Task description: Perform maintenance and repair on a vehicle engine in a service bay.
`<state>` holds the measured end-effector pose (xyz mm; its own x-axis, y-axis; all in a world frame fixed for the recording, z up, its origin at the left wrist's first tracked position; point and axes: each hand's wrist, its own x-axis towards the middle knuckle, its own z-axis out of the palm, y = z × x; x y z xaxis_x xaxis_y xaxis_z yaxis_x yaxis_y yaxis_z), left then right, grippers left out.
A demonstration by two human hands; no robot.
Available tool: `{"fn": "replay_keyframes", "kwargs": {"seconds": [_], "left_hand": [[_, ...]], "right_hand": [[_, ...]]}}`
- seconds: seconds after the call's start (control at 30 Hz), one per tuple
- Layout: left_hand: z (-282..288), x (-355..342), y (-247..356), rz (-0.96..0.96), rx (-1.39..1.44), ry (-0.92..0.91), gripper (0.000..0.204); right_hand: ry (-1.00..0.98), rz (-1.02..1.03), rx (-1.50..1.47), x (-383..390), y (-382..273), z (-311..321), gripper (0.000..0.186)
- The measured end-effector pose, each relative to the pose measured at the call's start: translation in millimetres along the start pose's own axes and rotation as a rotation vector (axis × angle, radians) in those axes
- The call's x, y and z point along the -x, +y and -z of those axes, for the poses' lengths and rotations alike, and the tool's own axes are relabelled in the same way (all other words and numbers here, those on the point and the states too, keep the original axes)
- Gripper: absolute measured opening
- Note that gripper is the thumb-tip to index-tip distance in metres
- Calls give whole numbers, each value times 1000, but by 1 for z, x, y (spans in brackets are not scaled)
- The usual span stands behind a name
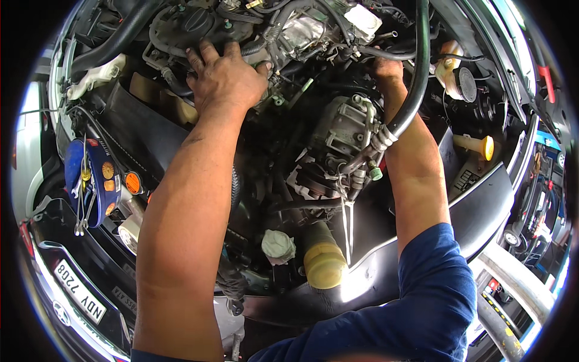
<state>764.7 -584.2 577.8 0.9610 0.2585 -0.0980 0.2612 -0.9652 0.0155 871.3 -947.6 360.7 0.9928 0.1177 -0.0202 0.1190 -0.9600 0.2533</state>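
Observation:
My left hand (228, 79) rests with spread fingers on the engine top, at the near edge of the dark engine cover (175, 35). A round black cap (195, 19) sits just beyond its fingertips, and a ribbed hose (253, 46) passes beside them. My right hand (388, 69) reaches deep into the engine bay, behind a thick black hose (424, 66). Its fingers are mostly hidden among the parts, so what they touch does not show. Between my forearms sits a grey metal unit (342, 125) with hose fittings; a pale tie (348, 226) hangs below it.
Nearer me are a yellow-capped part (324, 265) and a white-wrapped opening (278, 246). At right stand a reservoir with a dark cap (465, 83) and a yellow filler cap (486, 148). A blue case (90, 181) lies at left, with a dark car (60, 259) beyond.

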Motion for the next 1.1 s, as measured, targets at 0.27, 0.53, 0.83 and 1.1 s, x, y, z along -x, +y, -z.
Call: {"fn": "replay_keyframes", "kwargs": {"seconds": [0.27, 0.53, 0.83, 1.1], "left_hand": [[6, 0, -7, 24, 6, -24, 71], [2, 5, 5, -17, 30, -9, 67], [24, 8, -6, -11, 148, -74, 71], [19, -1, -6, 1, 144, -146, 74]], "right_hand": [[714, 456, 309, -20, 11, -50, 40], [879, 620, -7, -3, 56, -202, 19], [1067, 623, -455, -59, 71, -293, 19], [874, 648, -691, -61, 41, -261, 19]]}}
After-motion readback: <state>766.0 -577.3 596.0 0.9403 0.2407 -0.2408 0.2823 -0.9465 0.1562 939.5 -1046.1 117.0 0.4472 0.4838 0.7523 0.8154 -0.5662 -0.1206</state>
